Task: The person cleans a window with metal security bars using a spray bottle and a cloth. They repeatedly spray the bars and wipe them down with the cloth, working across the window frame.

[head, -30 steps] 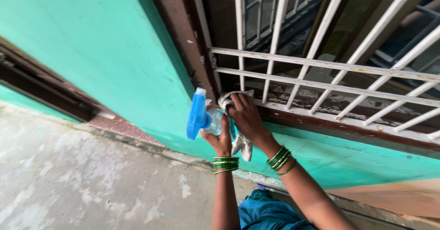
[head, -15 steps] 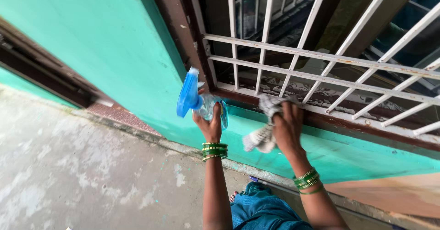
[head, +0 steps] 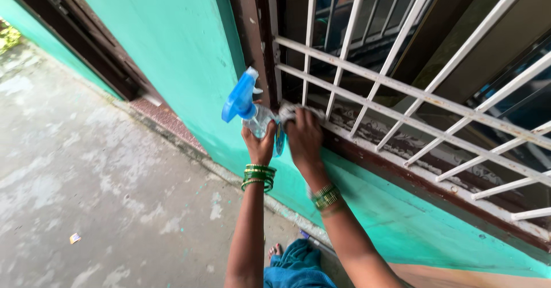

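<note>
Head view, looking down along two forearms with green bangles. At centre, the left hand (head: 259,144) has its fingers wrapped around a clear spray bottle (head: 252,116), held upright with its blue trigger head at 11 o'clock, nozzle aimed away from the window, apparently parked while the other hand works. Just beside it at 3 o'clock, the right hand (head: 303,138) presses a grey cloth (head: 290,113) flat onto the brown window sill (head: 402,170), fingers together over it, at the left corner of the white window grille (head: 402,93). Turquoise wall (head: 172,47) fills 12 o'clock; worn concrete floor (head: 86,179) spreads from 7 to 9 o'clock
</note>
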